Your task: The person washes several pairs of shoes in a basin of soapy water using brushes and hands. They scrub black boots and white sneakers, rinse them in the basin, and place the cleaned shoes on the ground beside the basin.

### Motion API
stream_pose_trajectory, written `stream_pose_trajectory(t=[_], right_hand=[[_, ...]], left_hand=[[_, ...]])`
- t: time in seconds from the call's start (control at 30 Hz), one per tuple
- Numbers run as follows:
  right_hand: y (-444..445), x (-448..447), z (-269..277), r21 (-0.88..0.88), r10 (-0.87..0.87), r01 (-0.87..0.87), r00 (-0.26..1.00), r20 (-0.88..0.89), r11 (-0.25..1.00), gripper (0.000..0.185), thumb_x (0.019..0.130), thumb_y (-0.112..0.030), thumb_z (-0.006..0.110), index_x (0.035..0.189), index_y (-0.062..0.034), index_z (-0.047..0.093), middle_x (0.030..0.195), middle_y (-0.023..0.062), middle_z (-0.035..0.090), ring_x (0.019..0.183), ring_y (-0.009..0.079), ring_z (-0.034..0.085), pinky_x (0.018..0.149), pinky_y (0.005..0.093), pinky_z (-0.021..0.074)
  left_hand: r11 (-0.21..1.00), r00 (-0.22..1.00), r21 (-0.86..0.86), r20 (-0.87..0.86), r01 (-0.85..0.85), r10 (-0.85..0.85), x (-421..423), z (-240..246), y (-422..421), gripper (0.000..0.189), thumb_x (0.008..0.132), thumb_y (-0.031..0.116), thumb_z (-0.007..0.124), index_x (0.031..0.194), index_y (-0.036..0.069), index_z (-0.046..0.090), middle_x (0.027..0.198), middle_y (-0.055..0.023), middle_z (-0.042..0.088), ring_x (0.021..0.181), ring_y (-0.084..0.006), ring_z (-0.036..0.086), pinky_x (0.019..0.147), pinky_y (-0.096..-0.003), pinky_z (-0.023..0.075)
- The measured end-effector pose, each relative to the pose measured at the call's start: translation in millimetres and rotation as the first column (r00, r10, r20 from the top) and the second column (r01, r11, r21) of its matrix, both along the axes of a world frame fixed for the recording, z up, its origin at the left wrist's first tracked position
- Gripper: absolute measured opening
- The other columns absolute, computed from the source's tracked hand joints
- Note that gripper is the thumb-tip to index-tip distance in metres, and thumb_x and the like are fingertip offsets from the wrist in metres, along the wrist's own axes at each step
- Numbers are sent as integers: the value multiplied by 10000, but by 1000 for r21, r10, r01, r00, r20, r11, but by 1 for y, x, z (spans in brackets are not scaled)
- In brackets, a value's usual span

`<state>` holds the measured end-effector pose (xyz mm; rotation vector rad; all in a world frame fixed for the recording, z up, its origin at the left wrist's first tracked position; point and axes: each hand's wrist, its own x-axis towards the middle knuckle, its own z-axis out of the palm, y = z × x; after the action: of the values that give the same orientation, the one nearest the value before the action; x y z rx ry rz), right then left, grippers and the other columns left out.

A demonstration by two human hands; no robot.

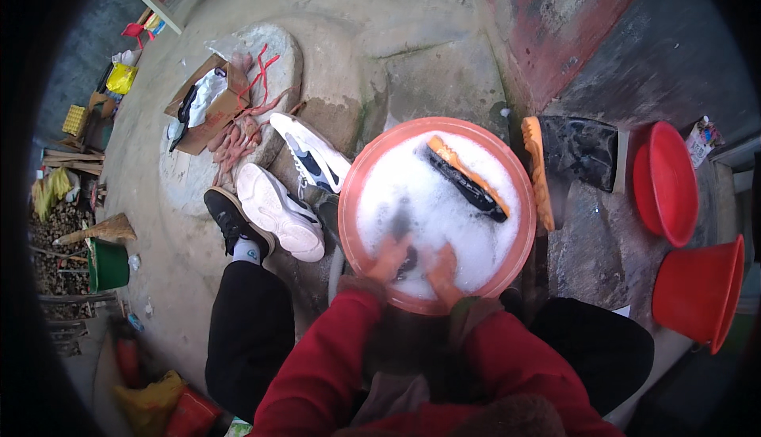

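Observation:
My left hand (389, 258) and my right hand (441, 265) reach into white suds in an orange-pink plastic basin (527, 199). Foam and water hide the fingertips. Between the hands lies a dark patch, too blurred to name; whether either hand grips it cannot be told. Farther back in the suds, a black boot with an orange sole (467, 178) lies on its side, partly sunk. A similar black boot (579, 151) lies right of the basin, its orange sole towards the rim. To the left are two white sneakers, one beside the basin (315, 154), one sole up (279, 214).
At right, a red plastic basin (666, 184) leans on its side above a red bucket (692, 294). Left of the sneakers, a cardboard box (220, 119) and sweet potatoes (235, 142) rest on a stone slab (273, 44). A grey hose (336, 276) runs beside the basin.

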<state>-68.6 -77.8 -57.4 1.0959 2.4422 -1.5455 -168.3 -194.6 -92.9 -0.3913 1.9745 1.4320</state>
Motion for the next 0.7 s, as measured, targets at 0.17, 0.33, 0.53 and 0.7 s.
stream_pose_trajectory(t=[0.17,0.33,0.53,0.7], right_hand=[[25,9,-39,-297,-76,82,997,31,951,599,947,-458,585,1255,53,534,1199,290,553,1133,391,524,996,474,396],[25,6,-42,-190,-286,269,956,-67,944,508,970,-449,557,1097,35,647,969,250,656,910,364,617,850,457,471],[40,-5,2,-53,-334,330,936,-114,943,570,1013,-464,473,992,64,687,892,296,674,870,451,638,801,503,466],[62,-13,24,-110,-482,472,872,-90,875,604,1012,-485,482,923,71,700,868,272,692,825,413,641,785,491,466]], left_hand=[[979,982,-165,124,-119,141,6,49,13,692,972,602,524,1173,-53,618,894,-63,631,712,-155,562,580,-358,458],[941,919,79,257,-329,300,5,79,7,852,953,730,396,1242,-42,610,875,-54,586,670,-190,466,595,-317,411],[934,968,260,9,-246,252,16,54,-4,635,988,569,516,1265,1,579,1108,-82,589,935,-171,522,795,-323,463],[857,969,459,184,-235,167,39,89,2,366,970,285,658,1251,62,582,1116,-60,653,939,-183,617,797,-369,534]])
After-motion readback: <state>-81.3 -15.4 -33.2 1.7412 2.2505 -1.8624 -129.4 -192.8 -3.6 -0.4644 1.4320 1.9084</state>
